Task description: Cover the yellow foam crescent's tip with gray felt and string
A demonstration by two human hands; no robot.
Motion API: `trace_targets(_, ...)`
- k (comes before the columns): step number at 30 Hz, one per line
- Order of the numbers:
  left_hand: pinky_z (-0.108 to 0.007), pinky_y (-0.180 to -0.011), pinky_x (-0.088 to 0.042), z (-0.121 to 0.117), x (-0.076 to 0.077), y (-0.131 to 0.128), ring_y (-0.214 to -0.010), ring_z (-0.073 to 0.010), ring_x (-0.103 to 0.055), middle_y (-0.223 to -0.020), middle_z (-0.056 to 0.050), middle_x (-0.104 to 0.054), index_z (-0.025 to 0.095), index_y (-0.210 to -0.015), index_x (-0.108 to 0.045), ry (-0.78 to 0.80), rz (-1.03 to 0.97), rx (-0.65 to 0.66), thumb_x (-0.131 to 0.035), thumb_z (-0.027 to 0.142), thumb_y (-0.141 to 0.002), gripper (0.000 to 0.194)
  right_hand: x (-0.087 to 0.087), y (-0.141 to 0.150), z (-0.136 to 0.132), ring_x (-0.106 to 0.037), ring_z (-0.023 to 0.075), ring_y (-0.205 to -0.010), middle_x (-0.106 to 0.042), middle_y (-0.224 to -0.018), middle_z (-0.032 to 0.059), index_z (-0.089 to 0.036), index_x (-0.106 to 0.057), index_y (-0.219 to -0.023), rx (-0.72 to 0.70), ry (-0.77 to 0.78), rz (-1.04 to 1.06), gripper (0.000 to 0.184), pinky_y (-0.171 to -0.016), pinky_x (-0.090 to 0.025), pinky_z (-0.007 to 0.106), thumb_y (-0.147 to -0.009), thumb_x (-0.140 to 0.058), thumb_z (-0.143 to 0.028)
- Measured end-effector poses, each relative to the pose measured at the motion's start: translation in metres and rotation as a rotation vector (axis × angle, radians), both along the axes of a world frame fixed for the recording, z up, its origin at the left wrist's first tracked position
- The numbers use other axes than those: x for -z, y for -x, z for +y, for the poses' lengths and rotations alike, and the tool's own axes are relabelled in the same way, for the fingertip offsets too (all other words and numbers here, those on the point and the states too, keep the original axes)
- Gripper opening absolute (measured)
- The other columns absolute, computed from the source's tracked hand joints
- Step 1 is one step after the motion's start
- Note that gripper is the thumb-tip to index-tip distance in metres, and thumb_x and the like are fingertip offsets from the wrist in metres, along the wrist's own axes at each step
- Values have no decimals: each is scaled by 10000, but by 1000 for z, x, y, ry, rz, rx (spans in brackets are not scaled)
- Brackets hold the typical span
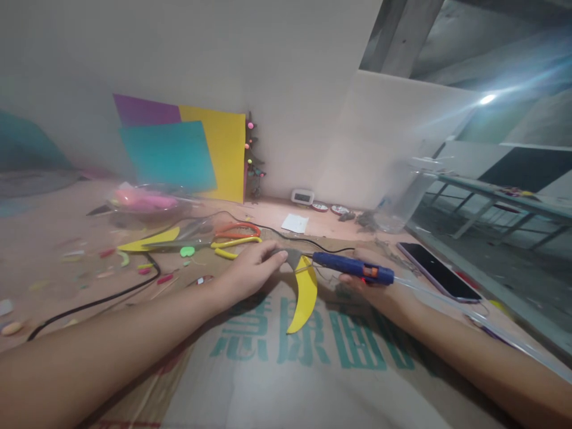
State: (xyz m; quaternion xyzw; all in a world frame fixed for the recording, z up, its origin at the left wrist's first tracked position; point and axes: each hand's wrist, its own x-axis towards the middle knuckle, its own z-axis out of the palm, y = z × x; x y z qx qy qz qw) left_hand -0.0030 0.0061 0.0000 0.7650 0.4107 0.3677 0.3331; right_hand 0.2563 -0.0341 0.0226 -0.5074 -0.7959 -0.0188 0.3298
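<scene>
Between the thumb and fingers of my left hand [250,269] is a small dark grey piece [293,258]. A curved yellow crescent [306,298], like cut craft foam or card, hangs just below it with its point down. Whether the two are joined I cannot tell. My right hand [373,291] is wrapped round a blue hot glue gun [353,266], whose nozzle points left and meets or nearly meets the grey piece and the crescent's top. A small red light glows on the gun, and a long clear glue stick [440,297] trails from its back. Some right fingers are hidden.
Orange-handled scissors [236,229] and yellow-handled scissors [235,243] lie left of my hands. A black cable [134,289] crosses the table. A phone [438,271] lies at right, a clear plastic cup [397,199] behind it. Coloured sheets [170,155] lean on the wall. Printed cardboard [268,387] lies below.
</scene>
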Motion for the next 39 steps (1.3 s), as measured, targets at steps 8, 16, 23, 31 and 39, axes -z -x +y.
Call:
trace_targets(8, -260, -569, -358, 1, -1, 0, -635, -145, -480, -667, 10, -507, 179, -715, -497, 17, -32, 26, -454, 398, -884, 280, 3, -4, -1, -618, 237, -613, -636, -630, 35, -257, -573, -666, 149, 111, 130, 298, -556, -499, 358, -823, -525, -505)
trace_targets(16, -248, -511, -316, 3, 1, 0, -543, -128, -424, -566, 42, -438, 196, -692, -457, 48, -78, 35, -448, 398, -896, 287, 3, -7, -5, -632, 232, -610, -646, -619, 24, -266, -578, -690, 106, 133, 145, 279, -564, -510, 338, -832, -523, -500)
trace_targets(23, -252, -572, -357, 4, 2, 1, -631, -140, -470, -663, 22, -502, 182, -742, -520, 8, -40, 21, -443, 389, -906, 275, 6, -7, -2, -633, 235, -702, -667, -715, 21, -254, -584, -760, 44, 110, 84, 243, -658, -516, 371, -842, -532, -477)
trace_targets(31, -249, -541, -340, 1, 1, 0, -592, -142, -466, -594, 36, -469, 191, -726, -510, 29, -38, 4, -456, 395, -902, 275, 17, -10, 6, -603, 233, -651, -617, -662, 15, -269, -533, -684, 82, 114, 49, 280, -620, -507, 379, -831, -518, -507)
trace_targets(39, -238, -492, -307, 1, 0, 0, -539, -123, -442, -601, 37, -478, 188, -739, -499, 35, -28, 10, -450, 406, -902, 276, 16, -12, 3, -632, 237, -710, -650, -712, 26, -255, -576, -719, 98, 157, 77, 270, -663, -528, 385, -820, -546, -503)
